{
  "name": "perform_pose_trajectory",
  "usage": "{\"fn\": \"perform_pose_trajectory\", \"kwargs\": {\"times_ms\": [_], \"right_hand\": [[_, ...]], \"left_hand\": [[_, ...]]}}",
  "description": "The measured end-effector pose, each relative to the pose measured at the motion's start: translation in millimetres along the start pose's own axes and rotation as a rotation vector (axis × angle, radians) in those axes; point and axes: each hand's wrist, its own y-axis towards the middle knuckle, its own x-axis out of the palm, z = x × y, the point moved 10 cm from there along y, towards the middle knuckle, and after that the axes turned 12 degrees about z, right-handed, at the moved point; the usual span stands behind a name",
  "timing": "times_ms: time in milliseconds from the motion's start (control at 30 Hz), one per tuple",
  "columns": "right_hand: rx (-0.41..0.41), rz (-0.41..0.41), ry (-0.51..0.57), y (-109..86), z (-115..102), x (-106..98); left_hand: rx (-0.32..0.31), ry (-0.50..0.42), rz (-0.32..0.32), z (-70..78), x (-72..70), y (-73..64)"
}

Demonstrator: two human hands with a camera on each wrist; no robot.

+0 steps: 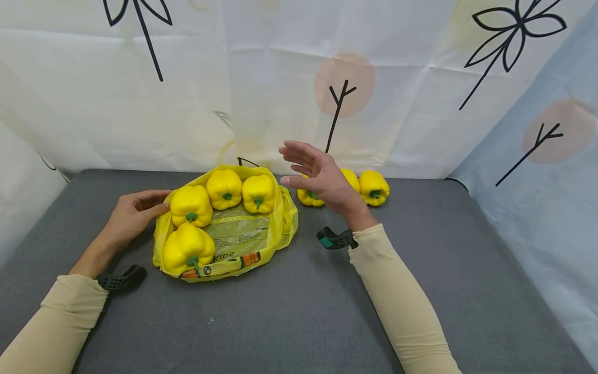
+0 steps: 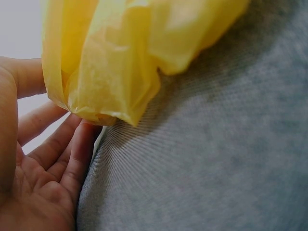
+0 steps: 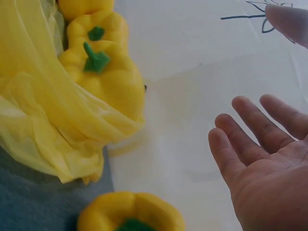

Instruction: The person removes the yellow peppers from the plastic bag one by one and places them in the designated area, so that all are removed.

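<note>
A yellow plastic bag (image 1: pixel 285 218) lies with its mouth spread on the grey surface, left of centre. Several yellow bell peppers (image 1: pixel 188 246) with green stems sit inside along its left and back sides. At the bag's left edge my left hand (image 1: pixel 133 215) holds the rim between thumb and fingers; in the left wrist view the yellow plastic (image 2: pixel 110 62) hides the fingertips. My right hand (image 1: pixel 322 179) is raised to the right of the bag, holding nothing, its fingers extended and apart in the right wrist view. Behind it, more bell peppers (image 1: pixel 374 188) rest at the back, partly hidden.
A grey cloth surface (image 1: pixel 289 322) extends in front and to both sides. White printed sheets (image 1: pixel 275 78) hang along the back, with another sheet (image 1: pixel 556 208) down the right side. Dark wristbands (image 1: pixel 122 278) circle both wrists.
</note>
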Motion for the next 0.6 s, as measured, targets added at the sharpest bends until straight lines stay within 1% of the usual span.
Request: {"fn": "perform_pose_trajectory", "kwargs": {"times_ms": [233, 500, 600], "right_hand": [[0.066, -0.008, -0.035, 6.3, 22, 19], [0.155, 0.019, -0.192, 6.5, 55, 30], [0.174, 0.032, -0.218, 6.9, 64, 32]], "left_hand": [[0.004, 0.006, 0.001, 0.6, 0.5, -0.4], [-0.005, 0.010, -0.002, -0.3, 0.3, 0.1], [-0.003, 0.014, 0.000, -0.4, -0.2, 0.0]]}}
